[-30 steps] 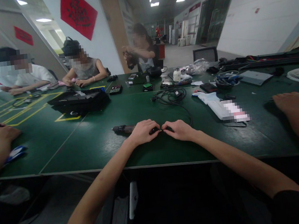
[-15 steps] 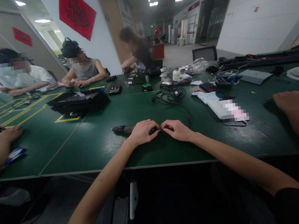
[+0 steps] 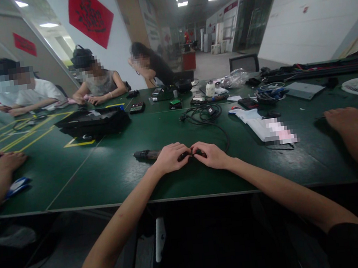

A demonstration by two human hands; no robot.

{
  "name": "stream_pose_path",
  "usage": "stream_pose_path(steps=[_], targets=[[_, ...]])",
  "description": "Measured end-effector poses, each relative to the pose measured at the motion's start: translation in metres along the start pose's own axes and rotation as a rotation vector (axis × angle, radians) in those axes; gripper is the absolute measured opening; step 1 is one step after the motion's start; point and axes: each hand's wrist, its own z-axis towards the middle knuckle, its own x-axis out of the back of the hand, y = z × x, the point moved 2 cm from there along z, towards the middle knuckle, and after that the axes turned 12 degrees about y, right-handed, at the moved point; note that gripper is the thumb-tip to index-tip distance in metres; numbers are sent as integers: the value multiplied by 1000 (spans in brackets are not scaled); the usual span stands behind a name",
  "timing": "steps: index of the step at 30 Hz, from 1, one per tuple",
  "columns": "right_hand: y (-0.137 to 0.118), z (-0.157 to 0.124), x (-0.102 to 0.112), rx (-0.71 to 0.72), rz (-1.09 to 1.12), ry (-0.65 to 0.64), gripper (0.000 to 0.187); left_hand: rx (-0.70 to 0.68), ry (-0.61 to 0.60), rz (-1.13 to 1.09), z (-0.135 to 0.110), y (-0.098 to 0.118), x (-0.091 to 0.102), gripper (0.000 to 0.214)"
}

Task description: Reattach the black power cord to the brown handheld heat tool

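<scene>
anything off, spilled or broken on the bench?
Nothing spilled or visibly damaged. Only untidiness: a loose black cable lies tangled on the green table beyond the left hand and right hand, which grip a dark tool.

Own hands two: left hand [image 3: 170, 157], right hand [image 3: 212, 155]; dark tool [image 3: 145, 155] one; co-workers opposite [image 3: 43, 93] three; banners [image 3: 91, 16] two

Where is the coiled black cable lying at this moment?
In the head view, the coiled black cable lies mid-table, just beyond the right hand, left of the white package.
</scene>
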Motion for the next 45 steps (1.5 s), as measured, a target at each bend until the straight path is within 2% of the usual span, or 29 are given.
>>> stream_pose_path(steps=[21,26,36,45], targets=[[2,1,-2,-17,-46,-21,14,-1,-12,-27,2,1,2,19],[3,1,-2,-20,-55,-23,14,33,10,-15,2,-2,-1,26],[2,0,-3,-31,-59,-31,14,-6,-21,-39,3,2,4,19],[2,1,-2,-32,-64,-35,13,27,-4,-11,3,-2,0,21]])
